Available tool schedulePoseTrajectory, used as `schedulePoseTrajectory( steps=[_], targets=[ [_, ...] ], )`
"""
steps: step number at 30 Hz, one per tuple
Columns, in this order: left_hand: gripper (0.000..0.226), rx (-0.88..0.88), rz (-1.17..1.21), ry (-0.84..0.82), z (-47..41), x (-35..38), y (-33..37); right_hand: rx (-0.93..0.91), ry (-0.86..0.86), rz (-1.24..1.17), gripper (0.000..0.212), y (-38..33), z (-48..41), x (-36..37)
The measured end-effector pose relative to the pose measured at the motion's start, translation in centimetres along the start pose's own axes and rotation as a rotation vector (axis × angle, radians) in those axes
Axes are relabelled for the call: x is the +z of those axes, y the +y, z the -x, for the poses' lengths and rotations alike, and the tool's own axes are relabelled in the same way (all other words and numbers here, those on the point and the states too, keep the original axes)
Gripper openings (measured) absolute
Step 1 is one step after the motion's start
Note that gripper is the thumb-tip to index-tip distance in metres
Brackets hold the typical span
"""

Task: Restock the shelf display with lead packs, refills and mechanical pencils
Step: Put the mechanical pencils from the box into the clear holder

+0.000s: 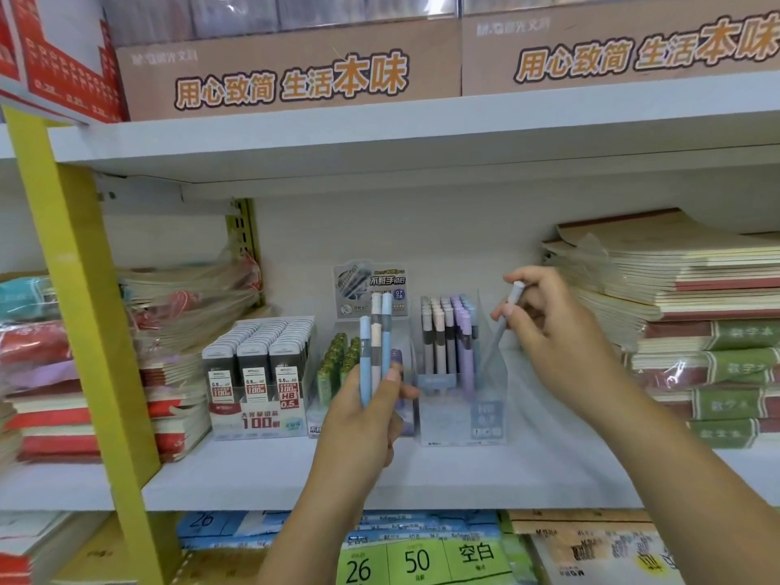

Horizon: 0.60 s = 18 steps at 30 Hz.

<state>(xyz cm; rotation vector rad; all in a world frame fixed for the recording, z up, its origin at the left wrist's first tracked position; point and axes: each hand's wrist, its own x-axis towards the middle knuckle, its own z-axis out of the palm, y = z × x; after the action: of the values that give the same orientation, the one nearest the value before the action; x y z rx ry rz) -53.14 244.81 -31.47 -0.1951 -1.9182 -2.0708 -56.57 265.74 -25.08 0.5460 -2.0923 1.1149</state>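
Pinching one mechanical pencil (504, 320), your right hand (561, 331) angles it into the display box (460, 420) midway along the shelf (253, 470). Your left hand (371, 420) grips three spare pencils (377, 352) upright; they are likely light, stiff and slick, so hold mid-barrel.

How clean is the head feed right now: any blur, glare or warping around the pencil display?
Head view: wide-angle warping bows the upper shelf edge; the left-edge notebook stacks smear with blur; the pencil in the right hand is soft, the pencils in the left hand sharper; light is even, with glare on wrapped stock up top.
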Motion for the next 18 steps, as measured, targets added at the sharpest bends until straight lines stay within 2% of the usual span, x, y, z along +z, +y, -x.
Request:
schedulePoseTrajectory(
  steps=[5, 10, 15, 18],
  targets=[
    [0.027, -0.003, -0.051, 0.006, 0.2, 0.0, -0.4, -0.091, 0.039, -0.004, 0.028, -0.5, 0.1, 0.8],
    [0.023, -0.016, -0.043, -0.003, 0.4, 0.0, -0.6, -0.150, 0.026, -0.069, 0.030, -1.6, 0.2, 0.9],
    [0.024, -0.017, -0.057, 0.002, 0.5, -0.3, -1.0, -0.167, -0.031, 0.008, 0.036, -1.4, 0.5, 1.9],
    [0.025, -0.017, -0.073, 0.000, 0.4, -0.5, -1.2, -0.169, -0.077, 0.083, 0.032, -1.1, 0.6, 2.5]
  ],
)
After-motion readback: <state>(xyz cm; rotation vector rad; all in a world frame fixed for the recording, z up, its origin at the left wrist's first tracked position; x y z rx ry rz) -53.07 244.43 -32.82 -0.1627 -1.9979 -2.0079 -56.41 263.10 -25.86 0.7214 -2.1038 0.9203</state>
